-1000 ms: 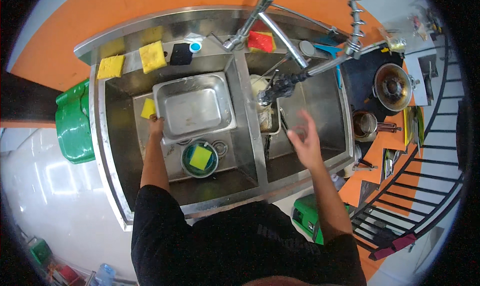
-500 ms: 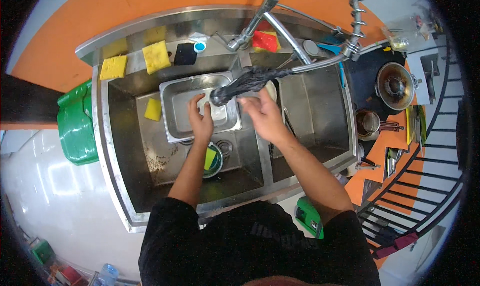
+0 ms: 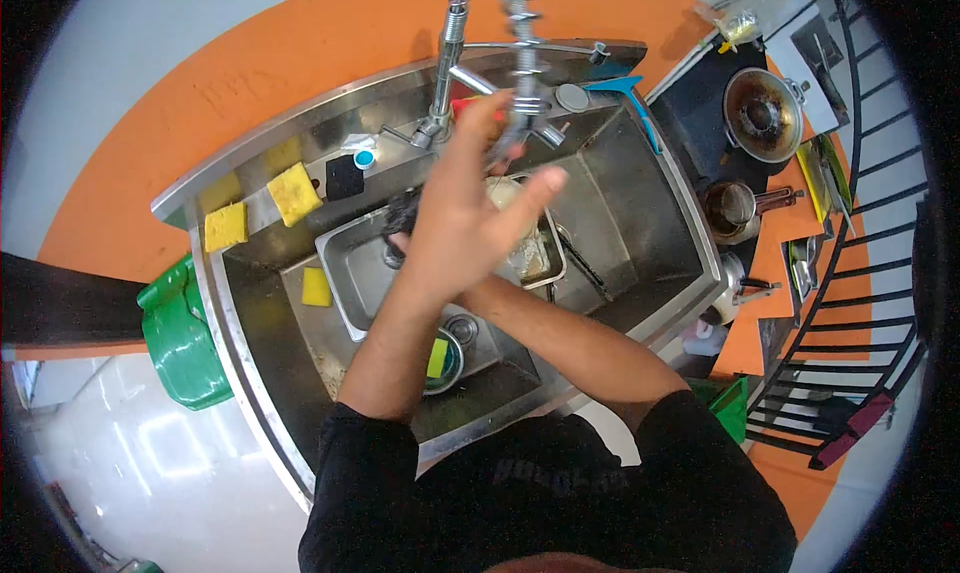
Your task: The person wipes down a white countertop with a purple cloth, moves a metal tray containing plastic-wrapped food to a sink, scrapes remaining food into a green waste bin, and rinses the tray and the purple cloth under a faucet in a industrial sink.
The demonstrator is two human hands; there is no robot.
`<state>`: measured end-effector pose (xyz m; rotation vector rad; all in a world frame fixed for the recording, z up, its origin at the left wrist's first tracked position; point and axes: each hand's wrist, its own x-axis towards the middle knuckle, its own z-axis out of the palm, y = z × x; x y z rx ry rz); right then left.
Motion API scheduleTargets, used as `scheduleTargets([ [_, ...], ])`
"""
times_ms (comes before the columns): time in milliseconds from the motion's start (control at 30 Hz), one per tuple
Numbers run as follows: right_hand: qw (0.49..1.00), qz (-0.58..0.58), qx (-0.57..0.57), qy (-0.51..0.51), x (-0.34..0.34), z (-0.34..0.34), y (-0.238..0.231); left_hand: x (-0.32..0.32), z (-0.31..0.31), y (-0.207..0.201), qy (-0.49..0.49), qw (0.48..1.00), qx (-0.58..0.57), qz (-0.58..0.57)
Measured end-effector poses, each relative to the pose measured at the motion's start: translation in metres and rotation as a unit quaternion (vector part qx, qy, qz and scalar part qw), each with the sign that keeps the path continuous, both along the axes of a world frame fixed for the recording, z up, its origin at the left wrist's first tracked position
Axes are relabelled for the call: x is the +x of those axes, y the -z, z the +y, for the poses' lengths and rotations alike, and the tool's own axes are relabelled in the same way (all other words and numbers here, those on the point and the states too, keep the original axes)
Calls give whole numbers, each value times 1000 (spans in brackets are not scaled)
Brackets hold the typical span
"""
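Note:
My forearms cross over the sink, left above right. My left hand [image 3: 465,208] is raised at the spring spout [image 3: 520,53] of the tap, thumb stretched out to the right; its fingers are apart, blurred and partly behind the spring. Beneath it, my right hand [image 3: 402,241] is mostly hidden, with only fingertips showing. They grip the black-wrapped hose end [image 3: 404,213], which is over a rectangular steel pan [image 3: 345,298] in the left basin. Another metal pan [image 3: 545,263] with whitish residue sits in the right basin, partly covered by my arm.
A yellow sponge [image 3: 316,287] lies in the left basin near a bowl [image 3: 455,368] of greenish liquid holding another sponge. Yellow pads [image 3: 294,194], a black pad [image 3: 345,176] and a blue-lidded tub [image 3: 364,160] line the back ledge. A wok [image 3: 763,116] stands right.
My left hand has risen from the pan to the spout, crossing over my right. My right hand has moved left to the black-wrapped hose end, which has shifted left and down. The view has turned.

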<state>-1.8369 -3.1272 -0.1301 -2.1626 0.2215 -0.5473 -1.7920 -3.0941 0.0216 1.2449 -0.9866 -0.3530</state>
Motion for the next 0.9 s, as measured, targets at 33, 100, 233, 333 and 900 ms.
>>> scheduleTargets([
  [33,1000,-8,7,-23,6,11,0,7,6,4,-29,999,-23,35],
  [100,999,17,6,-45,7,5,-7,23,10,9,-122,988,-58,72],
  [233,995,92,-9,-44,-12,9,-20,91,40,29,-114,975,-121,147],
  [333,994,103,17,-39,-33,1,-11,93,35,36,-64,984,-90,138],
  [900,962,106,144,208,-209,-66,57,75,34,320,-87,841,67,529],
])
